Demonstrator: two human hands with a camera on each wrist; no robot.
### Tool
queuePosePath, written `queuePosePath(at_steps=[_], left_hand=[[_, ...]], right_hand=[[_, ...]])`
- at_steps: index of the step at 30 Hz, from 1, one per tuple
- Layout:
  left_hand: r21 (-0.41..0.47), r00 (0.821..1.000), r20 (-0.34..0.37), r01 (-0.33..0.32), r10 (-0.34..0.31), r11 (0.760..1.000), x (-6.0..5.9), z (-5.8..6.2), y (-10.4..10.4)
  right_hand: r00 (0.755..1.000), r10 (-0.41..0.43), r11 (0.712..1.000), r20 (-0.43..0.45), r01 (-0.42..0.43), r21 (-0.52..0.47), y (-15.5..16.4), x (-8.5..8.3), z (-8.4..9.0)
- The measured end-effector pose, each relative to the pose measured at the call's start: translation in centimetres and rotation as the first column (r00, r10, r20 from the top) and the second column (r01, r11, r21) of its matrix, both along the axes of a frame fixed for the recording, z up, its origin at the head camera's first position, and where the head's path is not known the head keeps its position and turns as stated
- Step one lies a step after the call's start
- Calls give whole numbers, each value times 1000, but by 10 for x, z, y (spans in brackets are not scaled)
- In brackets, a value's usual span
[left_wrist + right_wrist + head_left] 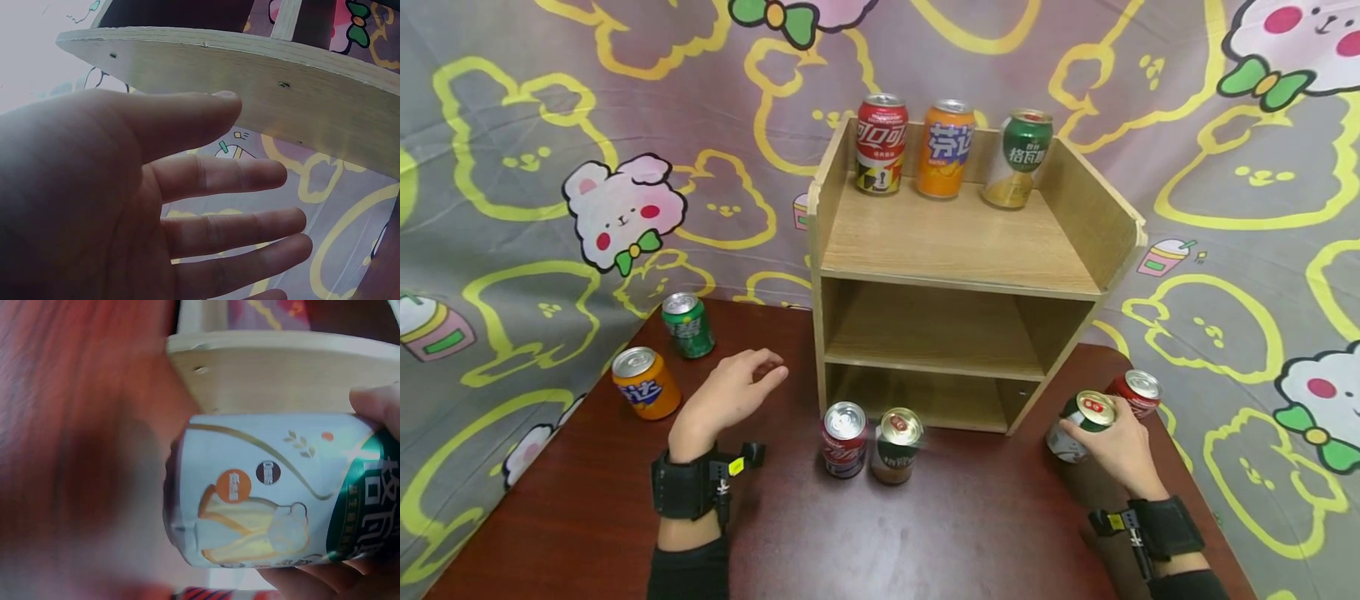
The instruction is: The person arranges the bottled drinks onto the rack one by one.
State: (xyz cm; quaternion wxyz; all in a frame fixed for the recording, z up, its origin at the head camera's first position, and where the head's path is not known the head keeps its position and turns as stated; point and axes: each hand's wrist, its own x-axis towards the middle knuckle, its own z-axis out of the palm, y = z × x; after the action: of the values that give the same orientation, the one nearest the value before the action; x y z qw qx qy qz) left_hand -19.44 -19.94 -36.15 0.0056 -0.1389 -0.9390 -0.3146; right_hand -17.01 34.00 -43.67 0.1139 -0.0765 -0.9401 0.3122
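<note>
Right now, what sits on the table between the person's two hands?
In the head view, two upright cans stand side by side between the left hand and right hand: a red cola can and a brown can.

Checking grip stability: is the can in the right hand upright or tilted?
Tilted: the green-and-white can leans, gold top angled toward the camera, in the right hand.
</note>
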Motion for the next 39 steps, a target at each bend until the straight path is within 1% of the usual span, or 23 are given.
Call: queuePosePath(at_steps=[6, 11, 16, 20, 23, 25, 30, 32, 34, 39], left_hand=[[-5, 1000, 11, -1, 1, 1000, 0, 1, 0], [-21, 1000, 20, 5, -5, 1000, 0, 1, 0], [-40, 999, 35, 14, -13, 999, 0, 1, 2], [-42, 998, 52, 26, -23, 999, -1, 0, 5], [-47, 998, 59, 30, -27, 998, -2, -1, 7], [-48, 998, 59, 32, -29, 998, -2, -2, 7], [-46, 998, 55, 40, -37, 998, -1, -2, 8], [-45, 998, 58, 43, -40, 998, -1, -2, 8], [-45, 997, 61, 46, -43, 998, -1, -2, 9], [-53, 997, 66, 48, -44, 997, -1, -1, 10]], right_hand=[[996, 81, 996, -35, -80, 32, -9, 8, 24], [983, 180, 983, -46, -178, 38, -17, 17, 49], [953, 287, 957, -95, -283, 61, -25, 22, 69], [929, 355, 935, -105, -352, 42, -31, 26, 89], [917, 389, 921, -91, -389, 19, -37, 28, 106], [906, 412, 910, -100, -414, 2, -40, 28, 118], [862, 490, 863, -133, -501, -68, -48, 26, 147], [848, 510, 849, -141, -523, -78, -52, 25, 160], [841, 521, 841, -147, -536, -81, -57, 25, 174], [845, 508, 848, -165, -524, -76, -69, 26, 211]])
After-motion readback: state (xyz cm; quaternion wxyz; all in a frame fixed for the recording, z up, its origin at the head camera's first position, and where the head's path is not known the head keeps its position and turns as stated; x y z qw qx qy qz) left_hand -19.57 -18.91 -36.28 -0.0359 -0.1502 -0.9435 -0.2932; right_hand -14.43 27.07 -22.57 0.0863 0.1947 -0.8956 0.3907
